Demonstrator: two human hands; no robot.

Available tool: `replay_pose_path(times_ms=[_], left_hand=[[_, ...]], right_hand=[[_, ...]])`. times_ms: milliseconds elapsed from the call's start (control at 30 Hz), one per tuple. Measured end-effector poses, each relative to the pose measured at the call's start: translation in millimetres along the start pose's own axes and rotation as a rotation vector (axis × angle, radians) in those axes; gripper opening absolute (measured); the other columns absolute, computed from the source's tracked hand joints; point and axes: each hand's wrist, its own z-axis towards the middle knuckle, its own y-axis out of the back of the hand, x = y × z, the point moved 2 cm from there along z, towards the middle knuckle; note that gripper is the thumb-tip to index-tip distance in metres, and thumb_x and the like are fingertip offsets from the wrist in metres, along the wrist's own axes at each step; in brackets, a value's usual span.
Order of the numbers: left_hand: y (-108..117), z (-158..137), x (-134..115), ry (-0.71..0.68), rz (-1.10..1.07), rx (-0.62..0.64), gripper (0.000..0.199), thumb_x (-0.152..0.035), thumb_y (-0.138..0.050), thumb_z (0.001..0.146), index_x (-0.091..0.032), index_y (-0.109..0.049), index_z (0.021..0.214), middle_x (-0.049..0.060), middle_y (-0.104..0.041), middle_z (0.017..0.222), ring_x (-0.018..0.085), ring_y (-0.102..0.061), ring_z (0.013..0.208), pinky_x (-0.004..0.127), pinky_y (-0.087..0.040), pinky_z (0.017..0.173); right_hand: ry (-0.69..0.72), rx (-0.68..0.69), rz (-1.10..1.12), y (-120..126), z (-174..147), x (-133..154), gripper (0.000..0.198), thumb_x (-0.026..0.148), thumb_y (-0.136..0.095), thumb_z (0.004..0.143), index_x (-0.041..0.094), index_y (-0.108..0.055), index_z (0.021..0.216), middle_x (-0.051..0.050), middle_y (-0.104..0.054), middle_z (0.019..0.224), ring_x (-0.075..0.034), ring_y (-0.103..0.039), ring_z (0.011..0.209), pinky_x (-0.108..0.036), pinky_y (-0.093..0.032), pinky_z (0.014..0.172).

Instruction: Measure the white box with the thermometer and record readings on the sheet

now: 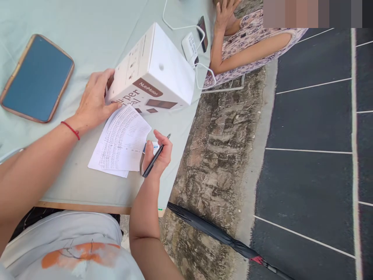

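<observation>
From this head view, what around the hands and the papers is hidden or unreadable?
- Printed sheets: rows of print too small to read.
- White box: its lettering is partly covered by the left hand and the sheets.
- Small item under the right hand, beside the pen: mostly hidden by the fingers.
- Folded umbrella: tip cut off by the bottom edge.
</observation>
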Motion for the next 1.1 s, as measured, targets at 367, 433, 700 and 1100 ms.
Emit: replay_pose_path(times_ms=[367,433,700,1100], left_hand=[[2.8,0.6,-7.7,0.014,-0.009,0.004,0.074,-0.063,-0.076,0.08,-0.028,-0.047,0.139,0.01,-0.057,0.126,0.035,-0.05,0.125,0.055,-0.047,0.104],[3.1,1.1,-10.3,0.027,-0.015,0.008,0.073,-0.061,-0.075,0.08,-0.028,-0.046,0.139,0.009,-0.056,0.127,0.033,-0.049,0.126,0.055,-0.047,0.105],[2.6,0.0,-12.3,0.034,-0.017,0.006,0.069,-0.054,-0.073,0.082,-0.025,-0.048,0.139,0.011,-0.056,0.128,0.035,-0.05,0.127,0.057,-0.047,0.105],[3.2,-0.3,-13.1,0.022,0.012,0.018,0.072,-0.048,-0.075,0.081,-0.023,-0.045,0.141,0.014,-0.055,0.127,0.037,-0.051,0.128,0.056,-0.048,0.106]], right_hand=[[-0.048,0.136,0.021,-58.9,16.6,-34.2,0.029,0.043,-0.043,0.108,0.019,-0.056,0.116,-0.008,-0.063,0.112,-0.021,-0.062,0.104,-0.038,-0.052,0.096],[-0.016,0.193,0.007,-60.9,14.2,-27.8,0.027,0.041,-0.044,0.107,0.019,-0.057,0.116,-0.007,-0.062,0.11,-0.022,-0.061,0.104,-0.038,-0.052,0.095],[0.199,0.35,-0.024,-43.7,-4.3,-4.6,0.02,0.03,-0.05,0.106,0.023,-0.058,0.123,-0.008,-0.064,0.118,-0.024,-0.059,0.107,-0.04,-0.053,0.094],[0.238,0.23,-0.038,-29.8,-40.4,22.3,0.043,0.023,-0.046,0.108,0.024,-0.04,0.151,-0.014,-0.056,0.142,-0.027,-0.053,0.136,-0.054,-0.05,0.111]])
